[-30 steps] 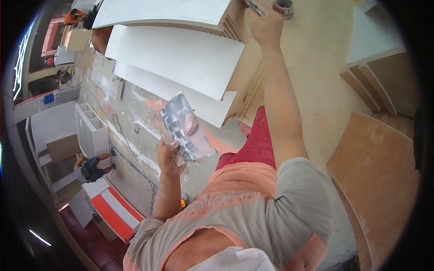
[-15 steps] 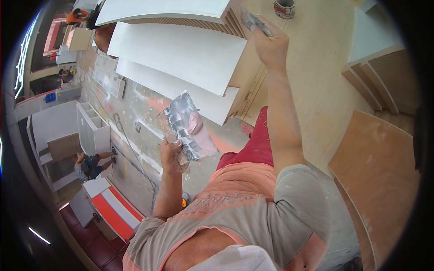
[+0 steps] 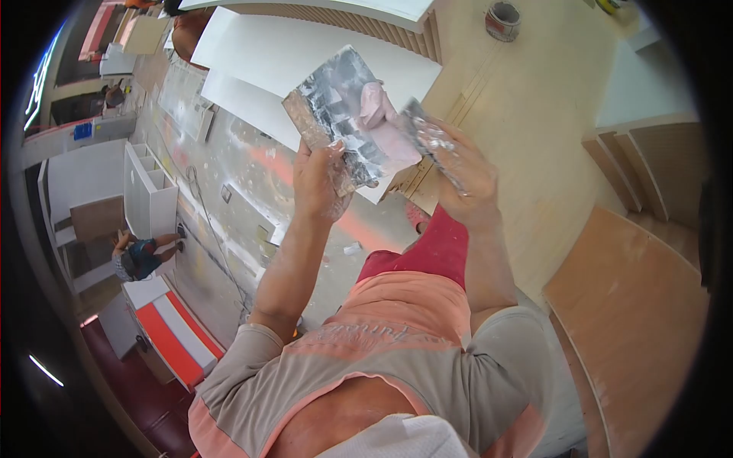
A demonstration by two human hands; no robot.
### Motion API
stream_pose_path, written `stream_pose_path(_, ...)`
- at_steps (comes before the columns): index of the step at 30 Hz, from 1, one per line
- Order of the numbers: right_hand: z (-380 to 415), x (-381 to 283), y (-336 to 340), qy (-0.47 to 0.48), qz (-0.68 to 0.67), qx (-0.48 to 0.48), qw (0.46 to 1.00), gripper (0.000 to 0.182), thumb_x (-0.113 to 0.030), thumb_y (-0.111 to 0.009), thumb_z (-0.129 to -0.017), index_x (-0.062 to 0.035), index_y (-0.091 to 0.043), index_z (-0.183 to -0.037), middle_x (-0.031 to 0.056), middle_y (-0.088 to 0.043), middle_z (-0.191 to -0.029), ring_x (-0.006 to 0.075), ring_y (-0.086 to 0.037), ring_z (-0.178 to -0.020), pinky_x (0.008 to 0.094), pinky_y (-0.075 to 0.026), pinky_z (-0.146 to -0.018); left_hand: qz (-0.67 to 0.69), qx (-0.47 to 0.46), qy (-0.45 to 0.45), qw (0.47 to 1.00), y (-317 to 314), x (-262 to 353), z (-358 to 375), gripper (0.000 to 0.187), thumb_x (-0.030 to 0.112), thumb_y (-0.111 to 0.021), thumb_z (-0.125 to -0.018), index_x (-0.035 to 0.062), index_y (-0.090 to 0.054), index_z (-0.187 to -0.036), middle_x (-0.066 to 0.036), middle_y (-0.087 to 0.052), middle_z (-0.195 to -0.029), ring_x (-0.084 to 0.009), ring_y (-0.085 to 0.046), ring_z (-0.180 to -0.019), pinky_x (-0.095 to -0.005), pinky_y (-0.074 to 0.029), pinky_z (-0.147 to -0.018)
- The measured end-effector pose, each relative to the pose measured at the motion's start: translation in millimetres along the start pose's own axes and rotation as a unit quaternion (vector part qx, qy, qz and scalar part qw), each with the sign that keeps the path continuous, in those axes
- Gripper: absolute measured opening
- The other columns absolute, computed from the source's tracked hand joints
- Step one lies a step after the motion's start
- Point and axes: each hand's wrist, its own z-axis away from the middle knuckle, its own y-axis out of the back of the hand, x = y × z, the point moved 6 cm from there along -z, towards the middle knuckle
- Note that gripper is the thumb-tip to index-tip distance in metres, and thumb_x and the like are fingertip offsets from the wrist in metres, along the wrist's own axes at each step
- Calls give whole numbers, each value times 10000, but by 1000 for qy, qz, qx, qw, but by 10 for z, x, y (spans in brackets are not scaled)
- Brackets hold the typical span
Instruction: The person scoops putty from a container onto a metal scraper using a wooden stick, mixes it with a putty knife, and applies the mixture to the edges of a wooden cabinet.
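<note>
My left hand is closed on the wood-backed edge of a flat metal plate, smeared with whitish filler. A lump of pale pink putty sits on the plate, with a smooth pink patch spread below it. In my right hand is a putty knife, its wide blade dirty with filler. The blade stands at the plate's right edge, beside the putty; whether it touches is hard to tell. My right fingers are partly blurred.
White panels with a ribbed edge lie ahead. A small bucket stands on the pale wooden surface. Curved brown boards are at right. A cable crosses the stained floor at left, where a person crouches beside white cabinets.
My right hand has come down and inward with the putty knife, from above the panels to the plate's edge. My left hand has raised the plate and moved it rightward.
</note>
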Motion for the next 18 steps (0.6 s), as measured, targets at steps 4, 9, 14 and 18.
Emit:
stream_pose_path(4,135,170,158,-32,124,-49,991,434,124,-498,-518,-12,-638,-905,89,-637,-944,286,-567,-966,358,-463,-800,-8,-22,-15,1000,-82,129,-15,358,-9,-449,-774,2,-387,-1127,-117,-514,-1012,-180,-558,-880,-347,-502,-758)
stream_pose_path(9,-243,-419,426,48,236,-38,970,409,153,-499,-557,-15,-626,-907,127,-622,-953,300,-578,-899,360,-467,-776,-180,-14,-83,980,-64,27,-3,335,-20,-479,-769,-16,-414,-1098,-87,-528,-997,-129,-531,-854,-282,-446,-769)
stream_pose_path(14,-132,-424,661,72,298,0,952,367,63,-511,-613,-26,-622,-951,71,-626,-959,225,-579,-864,324,-452,-773,-190,-61,-105,974,-271,73,-26,360,-27,-474,-754,-33,-416,-1109,-88,-542,-989,-115,-525,-852,-266,-435,-758)
stream_pose_path(18,432,548,723,-406,-350,199,821,343,79,-507,-656,71,-557,-995,120,-614,-955,194,-594,-840,306,-471,-755,-128,-118,31,984,-444,-120,-183,413,-33,-462,-713,-47,-419,-1124,-100,-550,-1001,-128,-542,-832,-271,-446,-740)
